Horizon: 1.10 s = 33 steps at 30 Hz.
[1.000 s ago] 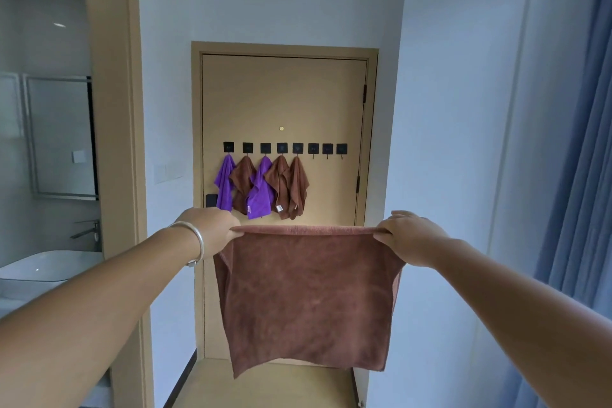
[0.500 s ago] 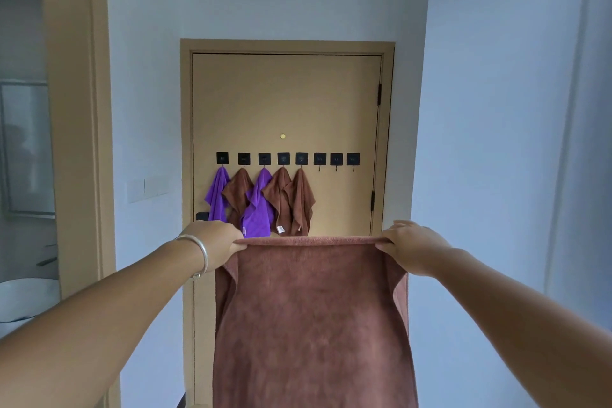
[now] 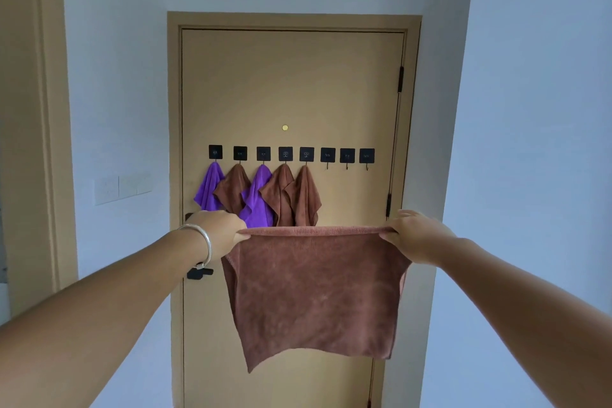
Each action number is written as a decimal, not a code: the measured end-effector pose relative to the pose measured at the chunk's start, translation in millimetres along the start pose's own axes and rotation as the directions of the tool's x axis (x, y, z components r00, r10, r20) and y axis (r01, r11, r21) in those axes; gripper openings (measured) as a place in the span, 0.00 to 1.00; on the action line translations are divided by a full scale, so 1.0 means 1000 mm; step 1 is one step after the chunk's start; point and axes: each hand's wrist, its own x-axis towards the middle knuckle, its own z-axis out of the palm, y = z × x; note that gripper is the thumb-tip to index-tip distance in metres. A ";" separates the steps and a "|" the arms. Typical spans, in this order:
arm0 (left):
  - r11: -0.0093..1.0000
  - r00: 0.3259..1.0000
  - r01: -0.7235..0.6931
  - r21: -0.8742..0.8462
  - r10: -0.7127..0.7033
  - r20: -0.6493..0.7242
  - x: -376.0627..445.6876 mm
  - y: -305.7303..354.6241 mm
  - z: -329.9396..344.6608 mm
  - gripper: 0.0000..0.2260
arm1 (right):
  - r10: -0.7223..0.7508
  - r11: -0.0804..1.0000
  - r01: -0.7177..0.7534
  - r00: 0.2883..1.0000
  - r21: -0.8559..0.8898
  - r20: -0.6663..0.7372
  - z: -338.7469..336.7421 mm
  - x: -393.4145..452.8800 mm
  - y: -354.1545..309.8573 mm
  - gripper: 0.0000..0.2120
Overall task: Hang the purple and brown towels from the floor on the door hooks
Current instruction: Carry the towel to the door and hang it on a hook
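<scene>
Both hands hold one brown towel (image 3: 314,295) stretched out flat in front of the door (image 3: 291,86): the left hand (image 3: 220,230) pinches its top left corner, the right hand (image 3: 415,233) pinches the top right, and the top edge runs taut and level between them. A silver bangle (image 3: 202,242) sits on the left wrist. The cloth hangs free below the hands — its lower edge slants, the left corner dropping lowest. Behind it, a row of eight black hooks (image 3: 291,154) crosses the door. The five on the left are taken — purple (image 3: 208,187), brown (image 3: 233,187), purple (image 3: 256,202), brown (image 3: 280,192), brown (image 3: 308,195) — and the three hooks on the right (image 3: 347,156) are bare. A black handle (image 3: 199,273) shows below the left wrist.
</scene>
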 end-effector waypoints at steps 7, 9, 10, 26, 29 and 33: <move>0.997 0.999 -0.037 -0.063 0.037 -0.002 0.085 -0.036 0.039 0.16 | 0.038 0.998 -0.038 0.999 -0.046 0.005 0.039 0.078 0.001 0.18; 0.996 0.998 -0.057 -0.067 0.056 -0.016 0.113 -0.049 0.048 0.16 | 0.063 0.996 -0.063 0.998 -0.055 0.003 0.046 0.104 0.000 0.18; 0.996 0.998 -0.065 -0.065 0.063 -0.022 0.127 -0.056 0.052 0.15 | 0.079 0.995 -0.079 0.997 -0.056 0.001 0.050 0.117 -0.001 0.18; 0.976 0.979 -0.202 -0.086 0.200 -0.039 0.276 -0.115 0.112 0.14 | 0.228 0.971 -0.227 0.974 -0.073 0.011 0.104 0.249 -0.003 0.18; 0.973 0.976 -0.215 -0.089 0.212 -0.040 0.297 -0.113 0.120 0.14 | 0.243 0.968 -0.242 0.970 -0.069 0.014 0.112 0.266 0.005 0.18; 0.972 0.978 -0.208 -0.105 0.207 -0.026 0.329 -0.107 0.131 0.12 | 0.236 0.969 -0.233 0.971 -0.082 0.027 0.122 0.292 0.023 0.18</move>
